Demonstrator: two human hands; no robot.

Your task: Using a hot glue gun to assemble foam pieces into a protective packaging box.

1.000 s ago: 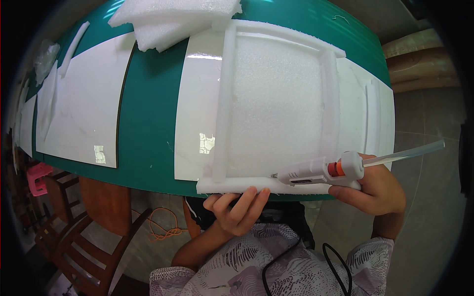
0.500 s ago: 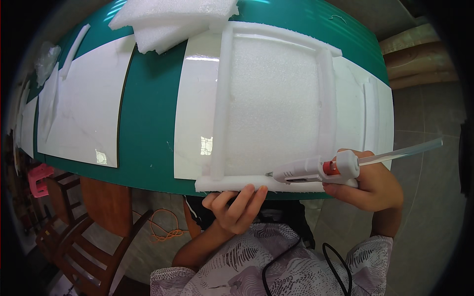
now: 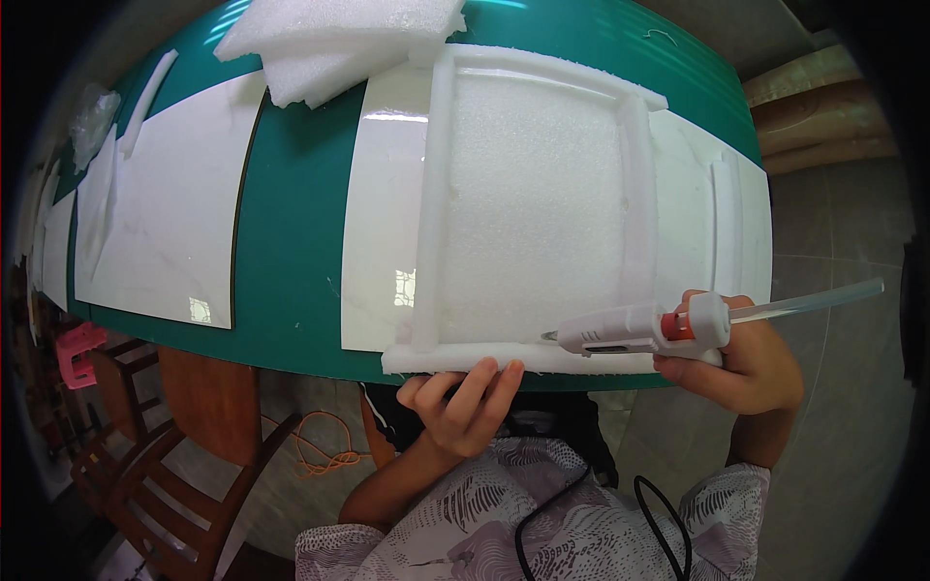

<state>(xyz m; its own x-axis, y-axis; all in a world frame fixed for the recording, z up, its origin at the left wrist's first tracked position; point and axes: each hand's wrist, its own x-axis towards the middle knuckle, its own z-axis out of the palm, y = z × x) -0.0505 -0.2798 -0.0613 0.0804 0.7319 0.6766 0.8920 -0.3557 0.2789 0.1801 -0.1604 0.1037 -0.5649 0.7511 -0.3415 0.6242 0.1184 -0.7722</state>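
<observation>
Item: green-topped bench point(image 3: 291, 242), seen from its near edge

Right hand point(image 3: 741, 373): grip clenched round the handle of a white glue gun point(image 3: 639, 331) with a red collar; a clear glue stick point(image 3: 814, 300) juts out of its back toward the right, past the bench's right end. The nozzle points left and sits at the near edge of the foam frame, on or just above the near strip; which cannot be told.

Left hand point(image 3: 465, 402): below the near edge of the bench, fingers curled up against the underside of the near foam strip point(image 3: 455, 360); grip not closed round anything, fingertips pressing only.

Foam frame point(image 3: 533, 203): a white textured foam sheet bordered by raised foam strips, lying on a glossy white panel point(image 3: 383, 223) at the near right part of the bench; its near strip overhangs the bench edge slightly.

Other stock: a second white panel point(image 3: 165, 232) toward the left, a band of bare green top between the two panels; loose foam sheets point(image 3: 339, 39) stacked at the far edge; thin foam offcuts point(image 3: 145, 92) at the far left corner.

Below the near edge: wooden chair point(image 3: 165, 455) at left, orange cord point(image 3: 315, 445) on the floor, black cable point(image 3: 668, 513) across the person's patterned sleeve. Tiled floor point(image 3: 833, 455) open at right
</observation>
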